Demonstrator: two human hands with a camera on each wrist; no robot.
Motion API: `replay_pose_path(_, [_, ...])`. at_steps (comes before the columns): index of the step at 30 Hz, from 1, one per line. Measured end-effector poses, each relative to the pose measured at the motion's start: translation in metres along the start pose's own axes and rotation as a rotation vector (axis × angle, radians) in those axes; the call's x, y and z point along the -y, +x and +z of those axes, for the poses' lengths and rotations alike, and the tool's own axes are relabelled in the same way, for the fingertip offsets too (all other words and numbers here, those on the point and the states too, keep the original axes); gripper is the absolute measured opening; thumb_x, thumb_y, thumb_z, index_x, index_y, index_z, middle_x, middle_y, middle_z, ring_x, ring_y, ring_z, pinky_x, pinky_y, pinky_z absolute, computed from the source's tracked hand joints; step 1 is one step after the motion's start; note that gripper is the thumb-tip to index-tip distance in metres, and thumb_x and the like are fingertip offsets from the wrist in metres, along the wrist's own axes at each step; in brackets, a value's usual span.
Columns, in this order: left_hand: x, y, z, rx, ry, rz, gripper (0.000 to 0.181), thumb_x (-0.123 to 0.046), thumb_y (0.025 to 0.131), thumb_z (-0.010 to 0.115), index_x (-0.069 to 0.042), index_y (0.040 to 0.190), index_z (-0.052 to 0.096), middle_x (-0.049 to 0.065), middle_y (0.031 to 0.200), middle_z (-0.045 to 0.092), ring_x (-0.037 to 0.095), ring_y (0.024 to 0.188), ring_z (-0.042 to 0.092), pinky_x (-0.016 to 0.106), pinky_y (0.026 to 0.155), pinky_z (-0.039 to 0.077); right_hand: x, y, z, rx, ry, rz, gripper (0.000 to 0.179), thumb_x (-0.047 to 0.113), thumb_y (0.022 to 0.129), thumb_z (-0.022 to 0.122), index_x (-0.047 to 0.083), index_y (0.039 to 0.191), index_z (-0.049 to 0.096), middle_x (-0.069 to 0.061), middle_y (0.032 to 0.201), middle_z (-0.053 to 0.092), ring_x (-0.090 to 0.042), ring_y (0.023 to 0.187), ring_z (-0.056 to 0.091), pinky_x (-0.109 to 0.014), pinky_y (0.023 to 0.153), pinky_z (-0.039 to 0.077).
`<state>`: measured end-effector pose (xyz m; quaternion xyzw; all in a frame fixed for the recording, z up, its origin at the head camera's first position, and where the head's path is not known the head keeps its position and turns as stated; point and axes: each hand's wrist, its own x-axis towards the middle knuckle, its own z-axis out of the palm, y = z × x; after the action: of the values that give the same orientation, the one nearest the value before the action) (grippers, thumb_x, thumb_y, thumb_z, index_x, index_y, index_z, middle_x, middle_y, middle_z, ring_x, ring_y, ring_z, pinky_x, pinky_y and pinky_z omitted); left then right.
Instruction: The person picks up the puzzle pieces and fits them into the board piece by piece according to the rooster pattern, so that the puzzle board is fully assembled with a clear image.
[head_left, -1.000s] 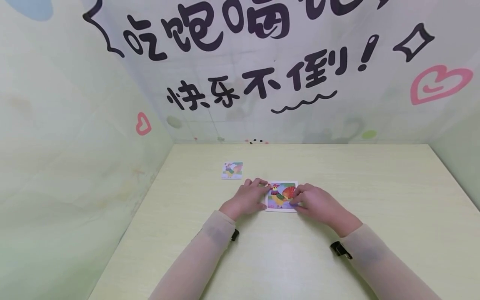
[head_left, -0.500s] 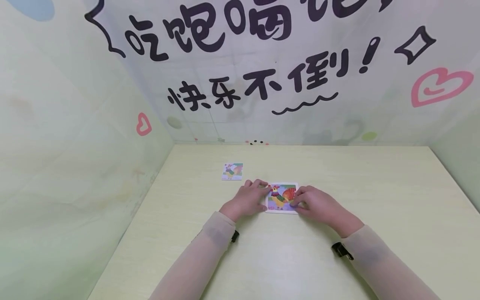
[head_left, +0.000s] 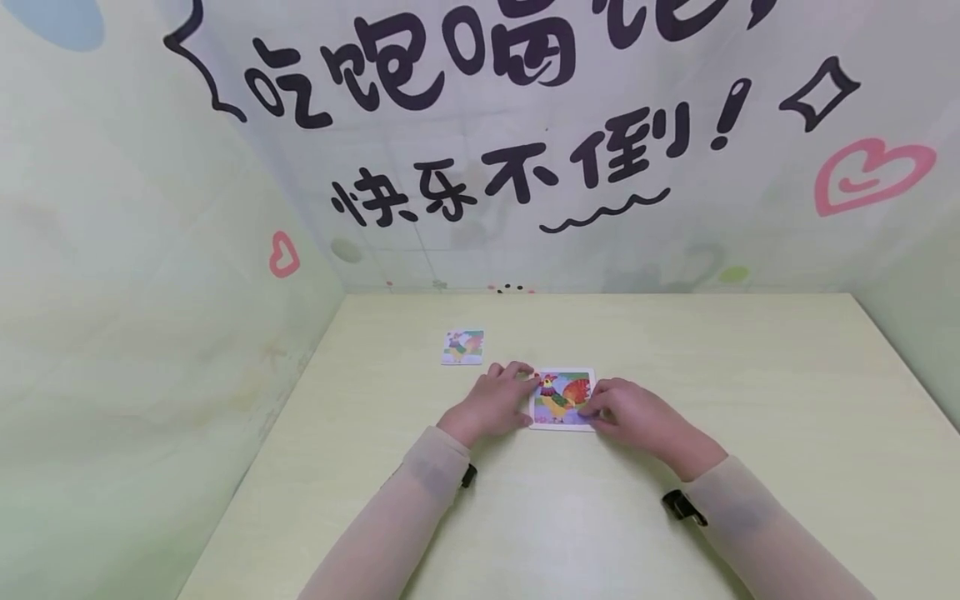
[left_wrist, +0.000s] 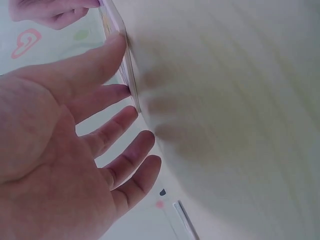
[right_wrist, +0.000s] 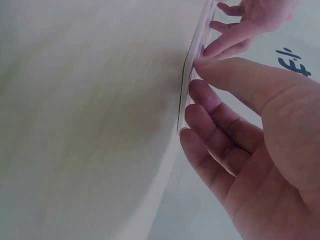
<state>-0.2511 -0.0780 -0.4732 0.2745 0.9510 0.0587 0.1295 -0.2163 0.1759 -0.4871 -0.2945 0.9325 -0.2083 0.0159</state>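
Observation:
A small white-framed picture board [head_left: 556, 399] shows a colourful rooster with a red tail; it looks like a jigsaw puzzle. It lies flat on the table. My left hand [head_left: 491, 402] rests along its left edge, thumb near the lower corner and another fingertip near the upper one. In the left wrist view the fingers of the left hand [left_wrist: 65, 130] are spread and loosely bent. At the right edge, my right hand [head_left: 641, 419] presses fingertips on the picture's lower right part. The right wrist view shows the right thumb [right_wrist: 225, 72] on the board's edge, other fingers bent below; whether a piece is pinched is hidden.
A small square card [head_left: 462, 347] with a paler rooster lies behind and left of the board. The pale wooden table [head_left: 540, 517] meets a printed cloth wall [head_left: 480, 250] at its back edge, with side walls left and right.
The view has shifted slightly. Both hands keep their places on the board, with only small movement of the right fingers on the picture. The card has stayed put.

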Motion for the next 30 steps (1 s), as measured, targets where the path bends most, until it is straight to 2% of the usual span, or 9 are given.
replay_pose_path(4, [0.002,0.002,-0.002,0.005,0.024,0.011,0.070,-0.036,0.094,0.075,-0.022,0.157,0.047,-0.002,0.164,0.039,0.029,0.139,0.040,0.046,0.110,0.042,0.000,-0.002,-0.007,0.009,0.023,0.019,0.015,0.010,0.088,0.080,0.011,0.103,0.083,0.001,0.098,0.071,-0.012,0.085,0.058,-0.032,0.076,0.054])
replay_pose_path(8, [0.003,0.005,-0.002,-0.003,0.034,0.027,0.070,-0.036,0.092,0.075,-0.024,0.156,0.048,-0.003,0.161,0.042,0.028,0.137,0.041,0.047,0.109,0.041,-0.001,-0.007,-0.019,0.022,0.050,0.087,0.017,0.016,0.091,0.077,0.012,0.107,0.082,0.001,0.100,0.072,-0.012,0.084,0.060,-0.032,0.075,0.055])
replay_pose_path(15, [0.007,0.006,0.000,-0.044,0.035,0.011,0.064,-0.040,0.095,0.072,-0.030,0.154,0.050,-0.005,0.164,0.039,0.026,0.143,0.041,0.049,0.110,0.042,-0.009,-0.021,-0.039,-0.013,0.008,0.172,0.023,0.023,0.092,0.078,0.013,0.113,0.080,0.000,0.105,0.073,-0.013,0.084,0.060,-0.029,0.068,0.051])
replay_pose_path(19, [0.006,0.008,0.000,-0.067,0.021,0.014,0.056,-0.042,0.099,0.067,-0.029,0.152,0.053,-0.004,0.164,0.041,0.027,0.143,0.042,0.049,0.111,0.043,-0.016,-0.027,-0.043,-0.051,0.009,0.184,0.022,0.022,0.093,0.077,0.013,0.112,0.080,-0.001,0.106,0.073,-0.017,0.086,0.062,-0.031,0.069,0.051])
replay_pose_path(23, [0.003,0.008,0.001,-0.057,0.031,0.008,0.054,-0.041,0.100,0.066,-0.029,0.151,0.055,-0.002,0.165,0.040,0.029,0.141,0.041,0.048,0.109,0.043,-0.019,-0.031,-0.041,-0.055,0.023,0.178,0.021,0.022,0.093,0.076,0.014,0.112,0.081,-0.002,0.106,0.073,-0.018,0.088,0.063,-0.032,0.070,0.051])
replay_pose_path(30, [-0.001,0.005,0.004,-0.035,0.093,-0.010,0.058,-0.044,0.102,0.061,-0.026,0.156,0.048,0.003,0.167,0.035,0.032,0.144,0.037,0.049,0.112,0.041,-0.021,-0.034,-0.038,-0.078,0.029,0.170,0.019,0.020,0.093,0.076,0.014,0.111,0.081,-0.001,0.107,0.073,-0.018,0.089,0.063,-0.034,0.072,0.053])
